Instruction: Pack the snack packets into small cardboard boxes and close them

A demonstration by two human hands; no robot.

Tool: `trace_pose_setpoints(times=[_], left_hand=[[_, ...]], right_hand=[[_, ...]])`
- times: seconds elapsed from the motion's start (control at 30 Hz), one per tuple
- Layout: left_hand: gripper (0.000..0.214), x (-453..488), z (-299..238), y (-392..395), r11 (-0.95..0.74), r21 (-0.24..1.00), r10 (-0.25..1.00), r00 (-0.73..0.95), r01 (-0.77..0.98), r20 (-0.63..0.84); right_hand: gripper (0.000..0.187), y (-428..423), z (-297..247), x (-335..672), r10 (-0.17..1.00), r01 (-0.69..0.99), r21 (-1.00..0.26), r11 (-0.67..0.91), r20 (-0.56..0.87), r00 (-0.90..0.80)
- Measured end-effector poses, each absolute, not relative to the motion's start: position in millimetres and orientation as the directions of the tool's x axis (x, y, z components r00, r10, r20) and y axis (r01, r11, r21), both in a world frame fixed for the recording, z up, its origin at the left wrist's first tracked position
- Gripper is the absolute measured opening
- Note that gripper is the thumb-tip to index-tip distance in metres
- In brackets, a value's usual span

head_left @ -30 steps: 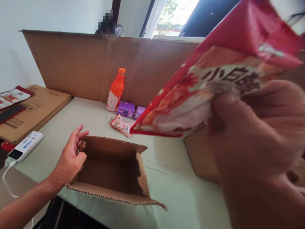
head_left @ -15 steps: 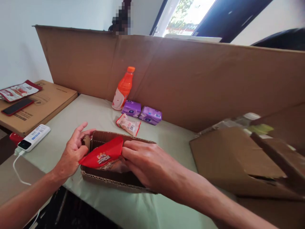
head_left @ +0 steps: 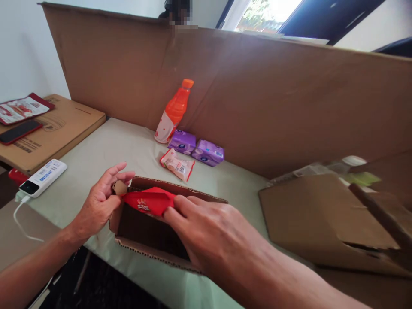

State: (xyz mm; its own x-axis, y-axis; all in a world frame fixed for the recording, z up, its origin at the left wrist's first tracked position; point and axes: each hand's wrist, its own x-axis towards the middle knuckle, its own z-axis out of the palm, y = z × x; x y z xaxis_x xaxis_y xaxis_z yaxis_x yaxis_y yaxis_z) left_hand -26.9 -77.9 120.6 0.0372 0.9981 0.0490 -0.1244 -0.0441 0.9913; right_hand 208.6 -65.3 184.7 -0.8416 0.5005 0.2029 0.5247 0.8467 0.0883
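Observation:
My right hand (head_left: 209, 227) grips a red snack packet (head_left: 149, 201) by its right end, thumb and fingers closed on it. The packet lies along the far inner side of a small open cardboard box (head_left: 154, 258), partly below the rim. At the box's left end, my left hand (head_left: 102, 197) holds the corner flap between thumb and fingers. Just beyond the box lies a small clear-and-red snack packet (head_left: 177, 165). Behind that are two purple tissue packs, the left pack (head_left: 182, 142) and the right pack (head_left: 208, 152), and an orange drink bottle (head_left: 174, 112).
A tall cardboard panel (head_left: 264, 94) lines the table's back. At right stands a larger cardboard box (head_left: 299, 214) with a plastic bottle in it. To the left are a white power bank (head_left: 43, 178) with a cable, and a flat carton (head_left: 71, 124) bearing a phone (head_left: 21, 131) and a pouch.
The red packet has gone lower and towards the box's far side, turned more edge-on, with my right hand still on it. My left hand stays at the box's left end. The view has shifted slightly.

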Motion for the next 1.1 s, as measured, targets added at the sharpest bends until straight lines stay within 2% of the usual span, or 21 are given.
trace_pose_setpoints(times=[0.13, 0.23, 0.37, 0.43, 0.5, 0.6, 0.67, 0.73, 0.83, 0.97, 1.1], left_hand=[[0.071, -25.0, 122.7, -77.3, -0.066, 0.993, 0.997, 0.039, -0.093, 0.070], [0.072, -22.2, 124.0, -77.1, -0.084, 0.995, 0.996, 0.033, -0.059, 0.086], [0.071, -21.9, 123.8, -76.8, -0.094, 0.995, 0.995, 0.026, -0.026, 0.095], [0.071, -24.1, 123.2, -76.8, -0.094, 0.996, 0.995, 0.035, -0.014, 0.094], [0.068, -27.1, 122.5, -76.9, -0.090, 0.996, 0.995, 0.040, 0.007, 0.089], [0.061, -31.5, 121.9, -77.1, -0.074, 0.996, 0.997, 0.039, 0.057, 0.071], [0.057, -33.5, 121.4, -77.4, -0.063, 0.993, 0.997, 0.039, 0.096, 0.060], [0.054, -35.0, 119.8, -78.0, -0.060, 0.992, 0.998, 0.044, 0.112, 0.055], [0.051, -37.6, 114.1, -78.9, -0.054, 0.991, 0.997, 0.061, 0.123, 0.047], [0.046, -42.5, 104.5, -79.8, -0.077, 0.972, 0.997, 0.040, 0.221, 0.070], [0.046, -46.2, 103.1, -80.8, -0.075, 0.960, 0.997, 0.034, 0.271, 0.068]], right_hand=[[0.020, -59.0, 180.3, 196.7, 0.477, 0.473, 0.173, 0.864, 0.024, -0.879], [0.013, -42.5, 166.3, 177.0, 0.463, 0.447, 0.150, 0.882, -0.101, -0.881], [0.020, -26.6, 148.3, 165.4, 0.452, 0.449, 0.072, 0.891, -0.250, -0.856], [0.019, -26.2, 151.0, 176.9, 0.408, 0.419, -0.016, 0.908, -0.188, -0.893], [0.018, -27.7, 162.7, 199.7, 0.412, 0.409, -0.115, 0.905, 0.005, -0.911], [0.018, -20.7, 181.2, 244.3, 0.576, 0.523, -0.242, 0.817, 0.372, -0.728], [0.016, -1.9, 180.8, 271.4, 0.712, 0.649, -0.326, 0.688, 0.480, -0.513], [0.017, 29.5, 164.8, 289.9, 0.838, 0.765, -0.379, 0.521, 0.399, -0.373], [0.025, 89.9, 119.4, 297.4, 0.953, 0.889, -0.345, 0.302, 0.105, -0.283], [0.031, 162.9, 60.9, 284.0, 0.972, 0.919, -0.333, 0.211, -0.025, -0.232], [0.037, 204.8, 35.4, 278.5, 0.954, 0.901, -0.405, 0.157, -0.175, -0.245]])
